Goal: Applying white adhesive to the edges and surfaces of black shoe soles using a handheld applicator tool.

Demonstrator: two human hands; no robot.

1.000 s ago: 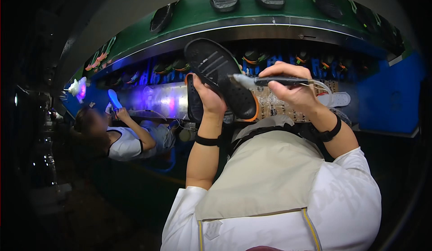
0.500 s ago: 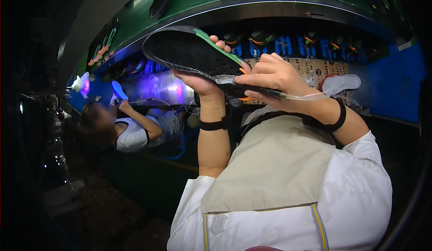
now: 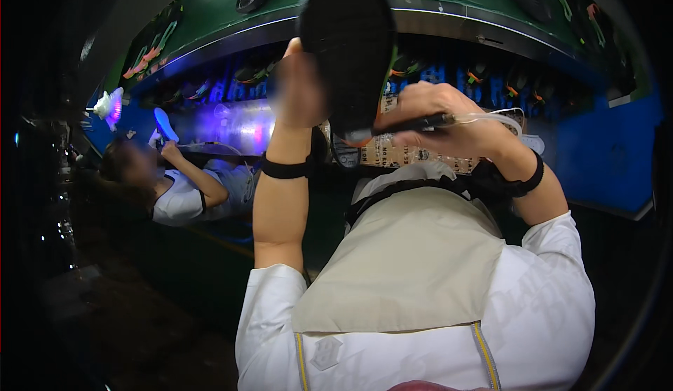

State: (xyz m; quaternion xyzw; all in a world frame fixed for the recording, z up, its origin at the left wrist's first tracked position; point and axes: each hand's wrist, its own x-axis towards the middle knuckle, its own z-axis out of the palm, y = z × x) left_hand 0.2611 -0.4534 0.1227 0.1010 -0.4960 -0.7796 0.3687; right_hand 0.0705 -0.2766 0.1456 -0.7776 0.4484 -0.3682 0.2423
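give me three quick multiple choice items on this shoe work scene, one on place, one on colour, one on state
1. Where is the co-worker?
A to the person's left
B to the right
C behind the belt

2. What colour is the conveyor belt?
A red
B green
C white

3. What does the left hand do?
A hangs free
B rests on the apron
C holds up the shoe

A: the co-worker sits at the picture's left. B: the conveyor belt is green. C: the left hand has its grip on the black shoe, while the right hand holds a thin tool.
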